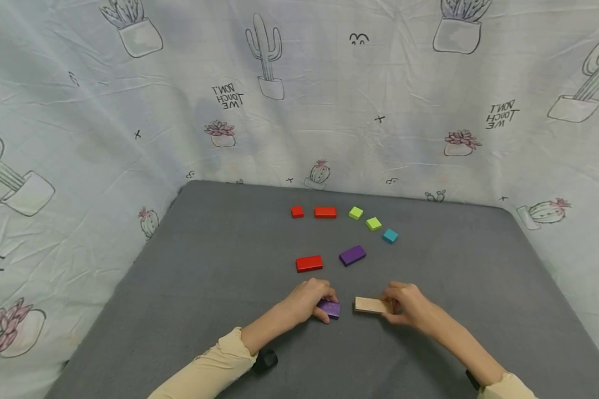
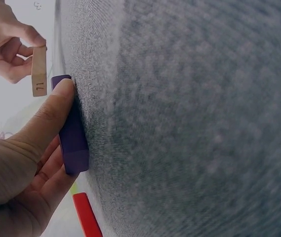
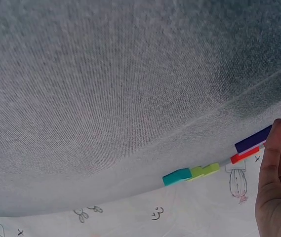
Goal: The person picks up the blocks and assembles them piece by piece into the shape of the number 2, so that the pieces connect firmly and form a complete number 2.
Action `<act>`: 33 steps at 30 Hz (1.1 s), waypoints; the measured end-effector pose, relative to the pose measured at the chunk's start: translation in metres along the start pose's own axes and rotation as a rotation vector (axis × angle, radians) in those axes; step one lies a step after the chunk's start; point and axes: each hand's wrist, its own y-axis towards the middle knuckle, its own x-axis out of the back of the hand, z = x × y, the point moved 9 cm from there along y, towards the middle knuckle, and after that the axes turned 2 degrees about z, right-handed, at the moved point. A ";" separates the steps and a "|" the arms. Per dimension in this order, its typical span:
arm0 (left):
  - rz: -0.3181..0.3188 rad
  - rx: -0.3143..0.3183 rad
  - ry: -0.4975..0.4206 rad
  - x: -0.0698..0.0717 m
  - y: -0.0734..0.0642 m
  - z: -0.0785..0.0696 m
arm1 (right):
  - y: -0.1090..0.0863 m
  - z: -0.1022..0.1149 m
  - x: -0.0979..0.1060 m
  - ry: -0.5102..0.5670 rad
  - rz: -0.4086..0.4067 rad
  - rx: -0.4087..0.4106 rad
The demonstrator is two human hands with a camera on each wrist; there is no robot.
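Note:
My left hand (image 1: 306, 302) pinches a purple block (image 1: 333, 310) low over the grey cloth. In the left wrist view the thumb lies on one side of that purple block (image 2: 74, 140), with the fingers behind it. To the right, my right hand (image 1: 407, 303) grips one end of a plain wooden block (image 1: 367, 305). Its other end points toward the purple block, with a gap between the two. The left wrist view shows a printed "71" on the wooden block (image 2: 39, 74). In the right wrist view, fingers (image 3: 272, 163) hold this block at the right edge, mostly cut off.
Ahead of my hands lie a red block (image 1: 309, 264) and a second purple block (image 1: 352, 255). Farther back are a small red block (image 1: 297, 212), a longer red one (image 1: 325, 213), two lime blocks (image 1: 374, 224) and a blue one (image 1: 390, 236). A cactus-print cloth (image 1: 299, 133) hangs behind.

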 end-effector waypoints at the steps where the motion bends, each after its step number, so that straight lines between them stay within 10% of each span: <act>1: -0.001 0.002 0.003 0.000 0.000 0.000 | 0.001 0.001 0.000 -0.004 0.001 0.005; 22: 0.008 0.016 0.008 0.001 0.000 0.001 | 0.018 0.001 -0.008 0.003 0.050 0.001; 33: -0.006 -0.076 -0.071 0.003 0.000 -0.003 | 0.022 -0.002 -0.015 0.018 0.114 -0.039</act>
